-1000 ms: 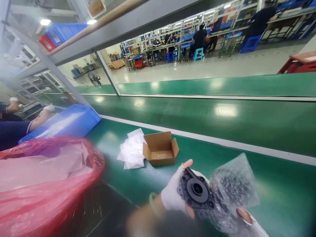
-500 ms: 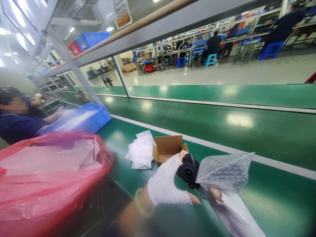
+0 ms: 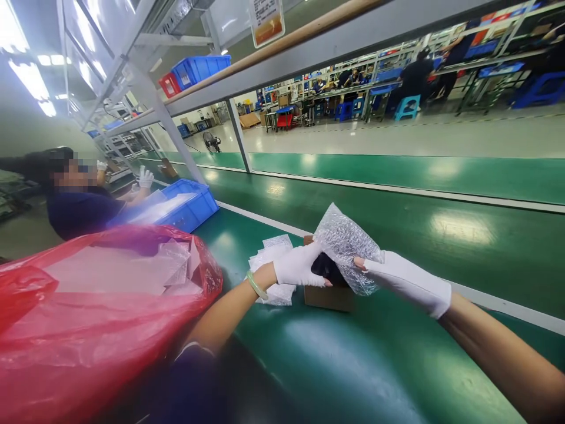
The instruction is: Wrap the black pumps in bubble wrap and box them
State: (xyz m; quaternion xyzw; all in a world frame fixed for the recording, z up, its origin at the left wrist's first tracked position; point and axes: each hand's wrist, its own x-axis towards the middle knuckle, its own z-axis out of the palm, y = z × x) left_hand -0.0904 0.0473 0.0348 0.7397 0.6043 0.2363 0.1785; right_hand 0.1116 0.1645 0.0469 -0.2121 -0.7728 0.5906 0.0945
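Note:
A black camera (image 3: 329,269) is held over the small cardboard box (image 3: 326,298), partly covered by a clear bubble-wrap bag (image 3: 348,240). My left hand (image 3: 298,266), in a white glove with bare fingertips, is closed around the camera's left side; some of its fingers are hidden behind the camera and wrap. From the right, my right hand (image 3: 388,272), gloved the same way, pinches the lower right of the bubble-wrap bag. Flat bubble-wrap bags (image 3: 274,293) lie on the green bench just left of the box, partly behind my left wrist.
A large red plastic bag (image 3: 132,330) of white sheets and bubble wrap fills the left foreground. Behind it stands a blue bin (image 3: 194,207) with white packing, beside a seated co-worker (image 3: 83,200). A shelf rail (image 3: 247,82) crosses overhead.
Both hands have moved up and away from me, bringing the camera and bubble wrap from right of the box to over it. The wrap now covers more of the camera. My view has turned left.

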